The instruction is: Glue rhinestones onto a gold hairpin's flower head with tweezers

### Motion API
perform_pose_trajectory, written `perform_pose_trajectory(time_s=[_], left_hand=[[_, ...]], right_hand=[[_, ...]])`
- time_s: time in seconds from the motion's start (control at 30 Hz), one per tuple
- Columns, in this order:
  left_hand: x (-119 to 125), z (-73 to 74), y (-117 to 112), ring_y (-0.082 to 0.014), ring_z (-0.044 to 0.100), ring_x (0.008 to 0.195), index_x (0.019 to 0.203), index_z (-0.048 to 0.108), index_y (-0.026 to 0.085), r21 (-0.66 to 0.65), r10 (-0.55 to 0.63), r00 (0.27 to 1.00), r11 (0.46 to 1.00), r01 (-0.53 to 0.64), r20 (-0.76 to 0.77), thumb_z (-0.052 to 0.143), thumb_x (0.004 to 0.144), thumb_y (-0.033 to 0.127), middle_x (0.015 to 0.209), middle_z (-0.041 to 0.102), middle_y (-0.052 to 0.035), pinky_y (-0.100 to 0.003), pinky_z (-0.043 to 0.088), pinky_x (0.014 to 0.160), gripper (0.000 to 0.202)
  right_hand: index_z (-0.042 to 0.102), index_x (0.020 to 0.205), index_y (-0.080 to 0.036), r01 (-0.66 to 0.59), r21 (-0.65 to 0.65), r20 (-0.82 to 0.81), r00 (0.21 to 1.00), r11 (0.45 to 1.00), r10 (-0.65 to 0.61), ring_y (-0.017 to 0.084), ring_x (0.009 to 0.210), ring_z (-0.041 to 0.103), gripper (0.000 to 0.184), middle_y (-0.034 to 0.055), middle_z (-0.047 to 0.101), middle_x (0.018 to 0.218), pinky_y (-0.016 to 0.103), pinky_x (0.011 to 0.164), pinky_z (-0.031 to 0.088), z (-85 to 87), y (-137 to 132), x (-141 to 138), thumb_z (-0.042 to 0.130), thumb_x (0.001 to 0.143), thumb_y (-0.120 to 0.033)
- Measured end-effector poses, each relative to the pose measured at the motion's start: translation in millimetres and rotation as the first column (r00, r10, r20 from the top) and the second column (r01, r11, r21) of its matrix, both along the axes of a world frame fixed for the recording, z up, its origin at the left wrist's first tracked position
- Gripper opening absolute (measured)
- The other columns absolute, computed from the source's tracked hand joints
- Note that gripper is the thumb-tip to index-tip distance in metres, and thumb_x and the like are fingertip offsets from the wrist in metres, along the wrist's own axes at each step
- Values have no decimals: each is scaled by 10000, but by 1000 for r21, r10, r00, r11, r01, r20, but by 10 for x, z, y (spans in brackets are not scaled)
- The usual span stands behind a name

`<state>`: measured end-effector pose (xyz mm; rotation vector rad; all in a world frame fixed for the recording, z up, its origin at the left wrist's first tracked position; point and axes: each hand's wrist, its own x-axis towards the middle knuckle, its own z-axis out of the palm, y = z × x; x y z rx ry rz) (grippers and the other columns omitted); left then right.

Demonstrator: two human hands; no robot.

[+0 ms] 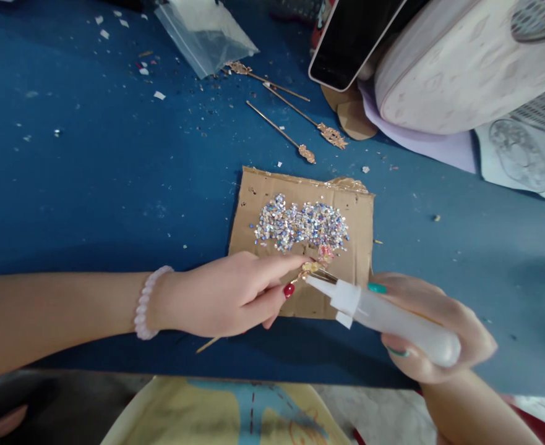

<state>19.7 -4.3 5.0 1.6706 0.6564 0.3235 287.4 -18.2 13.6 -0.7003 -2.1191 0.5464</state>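
Note:
My left hand [228, 293] pinches a gold hairpin [310, 267] near its decorated end; the thin stem comes out below the hand. In my right hand [443, 334] is a white squeeze glue bottle [393, 318], tilted with its nozzle at the hairpin's ornament. Thin metal tips, perhaps tweezers [328, 276], show beside the nozzle; the rest is hidden behind the bottle. Beneath lies a piece of cardboard [253, 185] bearing a heap of small sparkling rhinestones [302, 224]. A small pinkish-red cluster [326, 252] shows beside the ornament.
Several more gold hairpins [307, 153] lie beyond the cardboard on the blue table [91, 185]. Behind them are a clear plastic bag [207, 37] and a phone [353, 40]. A large whitish object [443, 68] and a paper with a drawing [520, 154] are at right.

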Motion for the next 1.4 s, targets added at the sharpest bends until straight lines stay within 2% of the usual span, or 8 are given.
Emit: perform_pose_trajectory(time_s=[0.47, 0.53, 0.7, 0.8, 0.93, 1.13, 1.23, 1.4], left_hand=[[4, -13, -11, -58, 548, 456, 1505, 288, 171, 5, 3, 1000, 1000, -3, 26, 345, 932, 103, 659, 668, 51, -149, 414, 498, 580], [3, -17, -13, -58, 548, 456, 1513, 270, 181, 6, -4, 999, 1000, 4, 33, 341, 932, 100, 654, 666, 54, -147, 415, 499, 592], [-4, -20, 8, -61, 562, 468, 1508, 277, 168, -2, -32, 999, 999, 32, 16, 334, 946, 117, 666, 680, 46, -145, 427, 500, 568], [-6, -17, 15, -62, 572, 473, 1516, 264, 180, 2, -43, 999, 999, 43, -2, 339, 944, 121, 678, 687, 45, -143, 429, 498, 580], [-8, -14, 7, -62, 568, 450, 1530, 239, 202, -18, -46, 999, 999, 46, -16, 339, 948, 131, 681, 684, 45, -137, 420, 463, 594], [-14, -23, -10, -54, 562, 419, 1544, 201, 248, -79, -31, 999, 996, 29, -32, 336, 954, 120, 689, 677, 42, -122, 437, 451, 619], [-17, -33, -14, -56, 572, 427, 1543, 211, 244, -64, -28, 999, 998, 27, -22, 339, 954, 126, 687, 675, 36, -114, 437, 442, 614], [-18, -43, -17, -55, 581, 434, 1532, 238, 216, -62, -9, 1000, 998, 8, -4, 329, 946, 116, 678, 672, 32, -113, 448, 448, 601]], right_hand=[[658, 1244, -176, 77, -65, -44, 996, 995, -80, 249, 647, 703, 519, 74, 741, 794, 382, 532, 634, -94, -63, 89, 684, 726, -188], [638, 1272, -184, 49, -55, -34, 998, 997, -51, 239, 647, 700, 536, 64, 736, 787, 377, 540, 632, -86, -60, 84, 664, 737, -169], [579, 1331, -171, -18, -74, -13, 1000, 997, 17, 225, 567, 675, 507, 4, 696, 599, 399, 547, 623, -21, -58, 24, 601, 824, -160], [580, 1327, -177, 2, -73, -7, 1000, 997, -3, 221, 547, 670, 479, 9, 703, 600, 401, 538, 619, 13, -62, -10, 579, 848, -151], [576, 1325, -165, -41, -56, -27, 999, 998, 39, 210, 542, 658, 477, 4, 691, 581, 378, 519, 609, 12, -43, -50, 568, 849, -143], [660, 1171, -183, 57, -11, -80, 995, 998, -58, 197, 541, 639, 332, 47, 694, 698, 336, 420, 555, -17, 24, -82, 607, 858, -282], [646, 1177, -177, 45, -6, -71, 996, 999, -45, 200, 569, 637, 358, 52, 679, 708, 338, 452, 565, -42, 18, -40, 631, 835, -284], [617, 1177, -162, 96, -56, -120, 987, 994, -102, 178, 627, 643, 446, 83, 681, 896, 313, 494, 565, -144, -60, 21, 701, 745, -231]])
